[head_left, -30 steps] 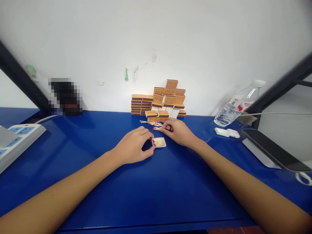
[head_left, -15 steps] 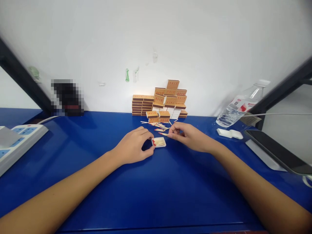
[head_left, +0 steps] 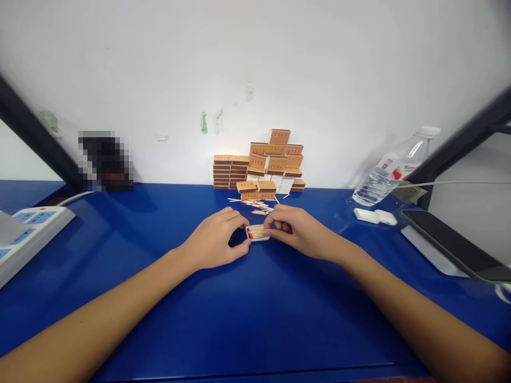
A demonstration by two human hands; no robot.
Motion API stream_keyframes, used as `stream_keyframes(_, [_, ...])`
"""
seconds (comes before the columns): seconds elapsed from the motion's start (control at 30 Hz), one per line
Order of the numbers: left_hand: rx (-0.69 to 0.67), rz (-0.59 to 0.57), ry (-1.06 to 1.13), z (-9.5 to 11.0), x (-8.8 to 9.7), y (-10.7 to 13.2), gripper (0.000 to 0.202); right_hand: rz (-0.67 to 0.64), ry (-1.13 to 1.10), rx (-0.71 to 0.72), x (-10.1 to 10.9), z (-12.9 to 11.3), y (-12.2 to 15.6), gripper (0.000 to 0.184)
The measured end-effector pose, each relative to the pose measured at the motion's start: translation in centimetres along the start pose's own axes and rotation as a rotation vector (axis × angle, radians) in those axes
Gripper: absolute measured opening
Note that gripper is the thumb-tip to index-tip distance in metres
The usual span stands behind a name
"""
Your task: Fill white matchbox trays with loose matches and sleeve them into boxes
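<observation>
While left hand [head_left: 215, 240] and right hand [head_left: 298, 232] touch tray [head_left: 257, 232] edges, matches [head_left: 255, 204] just behind

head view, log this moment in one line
left hand: pinches matchbox tray | right hand: fingertips at tray's right end | loose matches: behind tray | matchboxes: stacked farther back

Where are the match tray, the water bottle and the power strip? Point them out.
match tray [head_left: 259, 239], head view, front rim.
water bottle [head_left: 375, 186], head view, clear body.
power strip [head_left: 44, 223], head view, white top face.
</observation>
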State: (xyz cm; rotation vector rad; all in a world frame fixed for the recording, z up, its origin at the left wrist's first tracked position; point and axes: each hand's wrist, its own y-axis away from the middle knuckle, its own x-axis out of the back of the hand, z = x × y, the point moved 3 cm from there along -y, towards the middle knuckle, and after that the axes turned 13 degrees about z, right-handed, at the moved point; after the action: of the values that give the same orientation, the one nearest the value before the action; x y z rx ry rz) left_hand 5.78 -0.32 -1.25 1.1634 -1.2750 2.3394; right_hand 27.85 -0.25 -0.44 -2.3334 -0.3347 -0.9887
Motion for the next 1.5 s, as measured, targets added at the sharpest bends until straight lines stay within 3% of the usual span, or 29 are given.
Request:
stream_keyframes(0.37, [-0.008, 0.002, -0.001, 0.1, 0.1, -0.1, 0.018, 0.002, -0.004, -0.007, -0.5, -0.3, 0.1, 0.011])
stream_keyframes(0.73, [-0.017, -0.002, -0.011, 0.1, 0.0, 0.0, 0.018, -0.066, 0.066, 0.043, 1.0, -0.1, 0.0, 0.015])
stream_keyframes(1.2, [-0.052, -0.007, -0.002, 0.5, 0.1, -0.1, 0.017, -0.013, 0.060, 0.025, -0.6, -0.3, 0.1, 0.011])
stream_keyframes(1.5, [-0.009, -0.013, 0.011, 0.4, 0.1, 0.0, 0.018, 0.043, 0.083, 0.070, -0.2, -0.5, 0.2, 0.010])
